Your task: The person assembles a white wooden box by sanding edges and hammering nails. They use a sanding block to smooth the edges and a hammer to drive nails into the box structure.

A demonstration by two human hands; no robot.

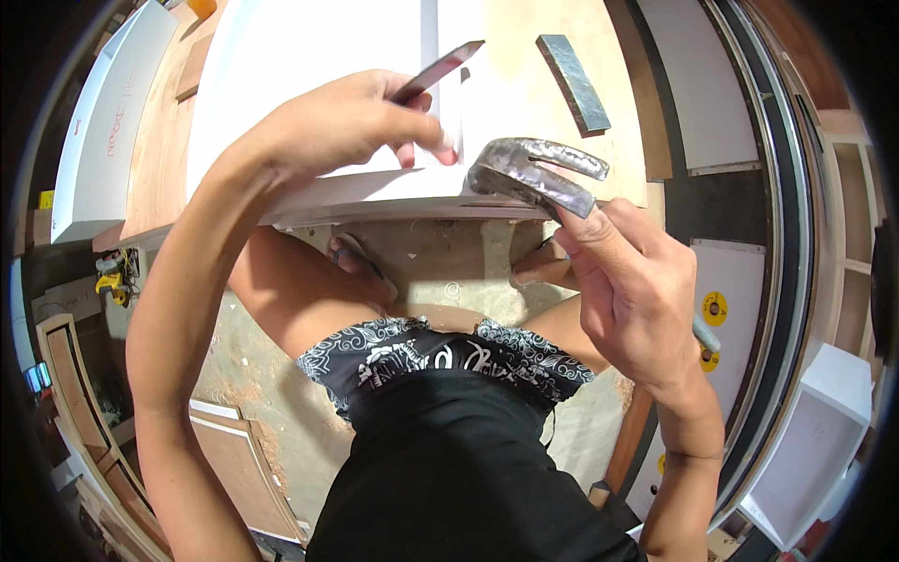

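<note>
Presently the left hand (346,122) pins a thin chisel (440,70) on the white board (300,56) at the counter (524,84) edge. The right hand (637,290) fingers grip a hammer (538,169) beside it; heavy, rigid steel, likely best held by the handle.

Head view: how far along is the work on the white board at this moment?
Done: the flat white laminated board lies on the brown plywood workbench. In hand: the left hand pinches a thin flat chisel-like blade against the board near its front edge, while the right hand holds a grey metal claw hammer by its head, close beside it. Left: no strike is visible yet; any result on the board is hidden.
</note>
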